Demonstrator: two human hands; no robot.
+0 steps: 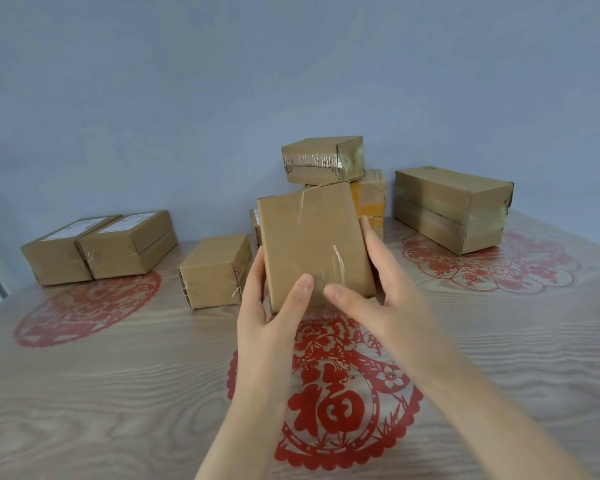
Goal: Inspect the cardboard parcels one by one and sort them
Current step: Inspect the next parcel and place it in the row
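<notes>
I hold a taped cardboard parcel upright above the table centre, its plain broad face toward me. My left hand grips its lower left edge with the thumb on the front. My right hand grips the lower right side, thumb across the front face and fingers behind. Behind it stands a stack of parcels topped by a tilted taped parcel.
Two labelled parcels sit side by side at the back left. One small parcel stands left of my hands. Two long stacked parcels lie at the back right. The wooden table carries red paper-cut decorations. A blue wall rises behind.
</notes>
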